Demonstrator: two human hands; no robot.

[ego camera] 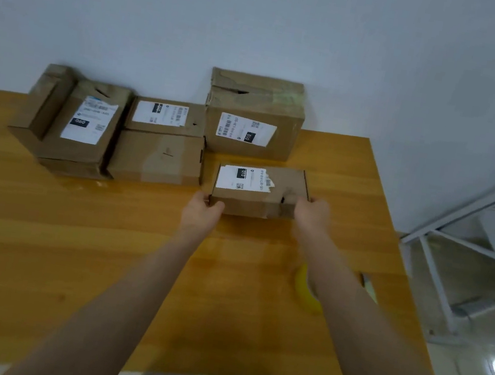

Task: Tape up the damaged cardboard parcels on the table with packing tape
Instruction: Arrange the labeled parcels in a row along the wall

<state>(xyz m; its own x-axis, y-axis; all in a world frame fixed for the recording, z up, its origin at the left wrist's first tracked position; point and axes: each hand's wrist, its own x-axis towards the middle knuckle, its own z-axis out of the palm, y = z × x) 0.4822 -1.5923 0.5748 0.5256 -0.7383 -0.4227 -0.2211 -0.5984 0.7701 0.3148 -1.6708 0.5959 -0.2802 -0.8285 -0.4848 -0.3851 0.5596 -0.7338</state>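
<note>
Wooden table (37,235) against a pale wall carries cardboard parcels: at least five are countable. Both hands clamp one small labelled parcel (270,197) between them, left hand (201,212) on its left end, right hand (313,214) on its right end. Four parcels lie beyond the grip: one tall box (257,117) directly behind, three to the left. One yellow tape roll (304,288) lies nearer than the grip, partly hidden under the right forearm.

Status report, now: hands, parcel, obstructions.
Left hand and right hand grip the ends of the small parcel. Its label is torn. Yellow object under right forearm, identity unclear. Other parcels behind, untouched.
</note>
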